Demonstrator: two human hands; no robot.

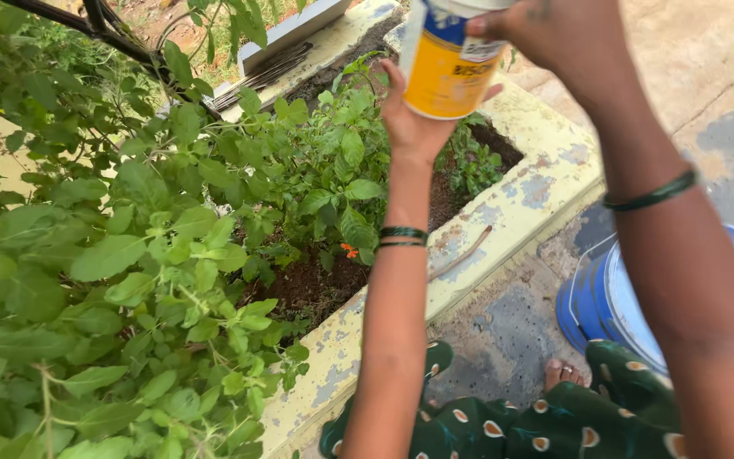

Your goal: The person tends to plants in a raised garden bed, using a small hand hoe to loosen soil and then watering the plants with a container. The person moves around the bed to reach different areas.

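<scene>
A dense mass of green leafy plants [129, 255] fills the left half of the view, rooted in dark soil [307, 285] inside a raised bed whose low wall [511, 204] is painted pale yellow, the paint flaking to grey in patches. The wall keeps the earth banked above the stained concrete floor [503, 331] on which the person stands. A small orange flower [349, 250] shows among the lower leaves, and a thin dry stick [465, 253] lies along the top of the wall.

To the right, on the floor just beside the wall, stands a blue bucket [592, 297] with a wire handle, close to the person's bare foot [561, 371] and the green patterned garment [486, 425].

Both arms reach up over the bed, holding a yellow and white container [445, 59] out above the plants. It is tilted, its base towards the left hand [409, 119], which cups it from below with the palm up and fingers spread, a support rather than a closed grip. The right hand [554, 34] comes in from above and closes its grip round the upper end, steadying it; the fingertips are partly cut off by the top edge of the view. Whether the container is capped cannot be told. Each wrist wears dark green bangles [403, 235].
</scene>
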